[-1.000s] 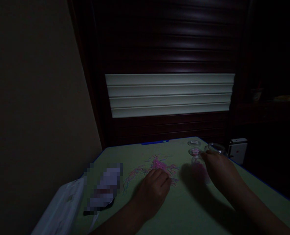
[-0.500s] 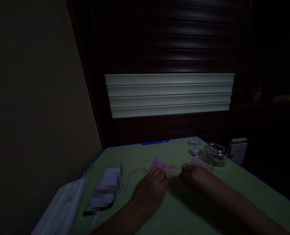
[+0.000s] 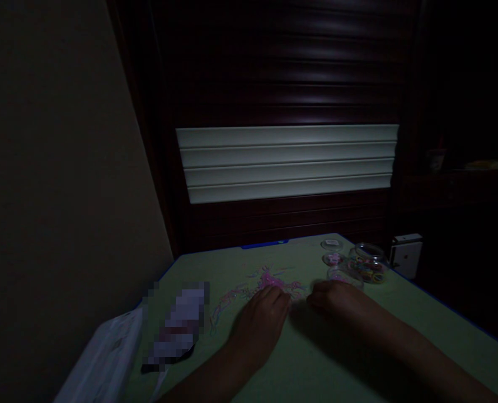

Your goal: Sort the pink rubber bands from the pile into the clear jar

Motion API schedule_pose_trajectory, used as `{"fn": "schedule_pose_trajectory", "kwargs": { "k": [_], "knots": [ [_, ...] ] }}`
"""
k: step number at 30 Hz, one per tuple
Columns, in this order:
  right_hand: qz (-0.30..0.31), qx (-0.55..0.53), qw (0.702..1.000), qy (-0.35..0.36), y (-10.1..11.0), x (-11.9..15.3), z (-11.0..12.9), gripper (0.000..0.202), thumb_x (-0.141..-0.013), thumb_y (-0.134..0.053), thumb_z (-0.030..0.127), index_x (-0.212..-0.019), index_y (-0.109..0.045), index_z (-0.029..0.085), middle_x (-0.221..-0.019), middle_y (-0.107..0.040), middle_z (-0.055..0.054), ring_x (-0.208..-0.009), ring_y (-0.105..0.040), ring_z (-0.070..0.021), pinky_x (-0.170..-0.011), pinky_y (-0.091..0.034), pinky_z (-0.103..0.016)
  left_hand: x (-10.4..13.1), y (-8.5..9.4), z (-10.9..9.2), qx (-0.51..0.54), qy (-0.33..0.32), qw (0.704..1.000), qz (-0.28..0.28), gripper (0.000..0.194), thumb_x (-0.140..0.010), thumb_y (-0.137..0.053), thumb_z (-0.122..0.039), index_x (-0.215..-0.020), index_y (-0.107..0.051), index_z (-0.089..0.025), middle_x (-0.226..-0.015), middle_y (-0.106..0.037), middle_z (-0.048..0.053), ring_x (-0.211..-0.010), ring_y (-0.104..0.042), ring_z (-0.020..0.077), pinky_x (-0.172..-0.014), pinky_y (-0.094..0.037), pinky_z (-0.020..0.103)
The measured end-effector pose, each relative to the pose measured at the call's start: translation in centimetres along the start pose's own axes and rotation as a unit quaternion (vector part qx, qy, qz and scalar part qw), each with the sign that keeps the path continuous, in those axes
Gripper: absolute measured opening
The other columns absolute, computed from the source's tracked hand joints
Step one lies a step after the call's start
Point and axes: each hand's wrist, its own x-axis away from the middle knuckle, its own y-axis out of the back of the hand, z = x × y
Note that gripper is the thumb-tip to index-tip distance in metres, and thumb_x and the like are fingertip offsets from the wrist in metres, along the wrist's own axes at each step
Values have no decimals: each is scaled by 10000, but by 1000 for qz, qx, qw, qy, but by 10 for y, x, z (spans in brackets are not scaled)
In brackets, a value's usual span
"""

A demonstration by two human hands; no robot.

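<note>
Out on the green tabletop [image 3: 305,256], the pile of little pastel bands [image 3: 269,279] stretches lengthwise left to right, thin tail pointing near-left, with bare room behind it to the far edge. Left hand [image 3: 262,318] is curled at its near side, right hand [image 3: 335,301] is curled just to the right, can't tell if either's gripping anything; a second ago the right was up by the clear jar [image 3: 367,268].
</note>
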Motion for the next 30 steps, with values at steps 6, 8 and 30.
{"fn": "schedule_pose_trajectory", "kwargs": {
  "k": [6,8,30],
  "knots": [
    [-3,18,1000,4,-9,-3,-8,201,-817,-473,81,-778,-647,172,-765,-626,-32,-633,-567,-126,-544,-318,-222,-3,-1,-1,-18,-22,1000,13,168,-894,-472,-76,-1000,-578,-154,-915,-592,36,-879,-546,192,-820,-482,363],
    [-7,20,1000,1,-10,-3,-10,199,-821,-472,84,-773,-644,173,-760,-624,-30,-635,-568,-124,-540,-309,-220,-4,0,-2,-20,-23,999,14,159,-889,-480,-74,-991,-579,-146,-906,-594,39,-869,-550,192,-808,-486,359],
    [-17,9,1000,8,-7,-1,-8,188,-829,-473,94,-766,-632,173,-759,-618,-26,-644,-574,-121,-547,-310,-224,-7,-2,-3,-32,-15,999,30,143,-887,-482,-72,-907,-586,-168,-874,-581,24,-855,-540,182,-780,-471,326]
  ]
}}
